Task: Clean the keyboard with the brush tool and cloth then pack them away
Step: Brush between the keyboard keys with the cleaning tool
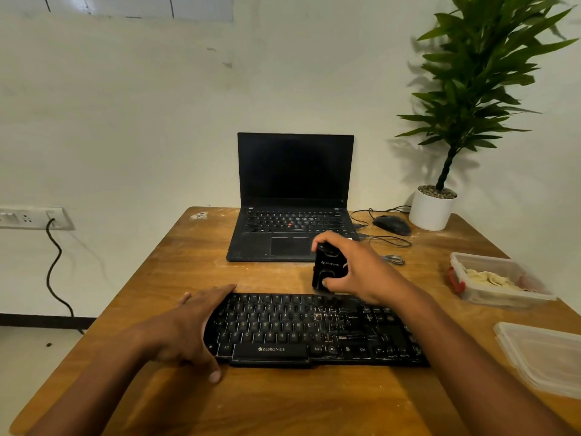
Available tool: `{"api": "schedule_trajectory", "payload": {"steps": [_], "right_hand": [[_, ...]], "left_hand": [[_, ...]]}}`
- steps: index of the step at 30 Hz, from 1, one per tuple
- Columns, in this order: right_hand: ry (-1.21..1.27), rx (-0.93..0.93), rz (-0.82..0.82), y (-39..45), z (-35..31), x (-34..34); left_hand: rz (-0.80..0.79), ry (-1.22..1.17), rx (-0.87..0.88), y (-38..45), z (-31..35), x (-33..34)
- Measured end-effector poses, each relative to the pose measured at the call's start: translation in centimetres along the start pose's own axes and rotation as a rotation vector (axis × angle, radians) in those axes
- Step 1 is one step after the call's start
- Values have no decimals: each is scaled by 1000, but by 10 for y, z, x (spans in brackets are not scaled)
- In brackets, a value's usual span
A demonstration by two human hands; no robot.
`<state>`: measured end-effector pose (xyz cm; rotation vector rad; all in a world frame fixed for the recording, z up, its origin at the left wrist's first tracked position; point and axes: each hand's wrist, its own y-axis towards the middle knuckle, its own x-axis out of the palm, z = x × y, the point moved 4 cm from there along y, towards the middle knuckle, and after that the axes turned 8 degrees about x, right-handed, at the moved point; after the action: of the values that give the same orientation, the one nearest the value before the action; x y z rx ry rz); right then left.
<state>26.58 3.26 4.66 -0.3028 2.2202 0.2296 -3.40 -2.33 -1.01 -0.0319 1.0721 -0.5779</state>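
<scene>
Fingers (323, 240) of the right hand (355, 269) wrap a small black brush tool (328, 269), thumb low on its near end and fingertips curled over its far end, holding it upright just above the far edge of the black keyboard (314, 328). Whether the tool's lower end touches the keys cannot be told. The left hand (191, 325) lies flat over the keyboard's left end, fingers spread narrowly along the far corner and the thumb pressed on the wooden table (283, 401) at the near edge; it grips nothing but steadies the board. The keyboard sits across the table's middle, its right half flecked with pale dust. Behind it stands an open laptop (294, 196) with a dark screen, a wired mouse (392, 225) and a potted plant (434, 209) to its right. At the right edge rests a clear container (503, 297) holding a pale cloth (485, 278), and nearer, its lid (544, 354) lies apart.
</scene>
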Motion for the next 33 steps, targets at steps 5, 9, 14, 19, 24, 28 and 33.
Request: {"api": "schedule_trajectory", "payload": {"steps": [5, 9, 14, 19, 24, 28, 33], "right_hand": [[13, -26, -61, -3, -3, 18], [-139, 60, -114, -2, 11, 1], [-130, 22, -42, 1, 4, -3], [-18, -32, -33, 3, -6, 20], [-177, 41, -125, 0, 6, 4], [-183, 35, -102, 0, -3, -6], [-5, -42, -120, -8, -15, 25]], "left_hand": [[0, -4, -1, 1, -4, 0], [2, 2, -6, 3, -6, 1], [14, 10, -11, 2, -3, 1], [47, 37, 12, -1, 3, -1], [47, 29, 14, 0, 0, -1], [49, 34, 27, 2, 0, -2], [46, 25, 20, 3, -6, 0]]}}
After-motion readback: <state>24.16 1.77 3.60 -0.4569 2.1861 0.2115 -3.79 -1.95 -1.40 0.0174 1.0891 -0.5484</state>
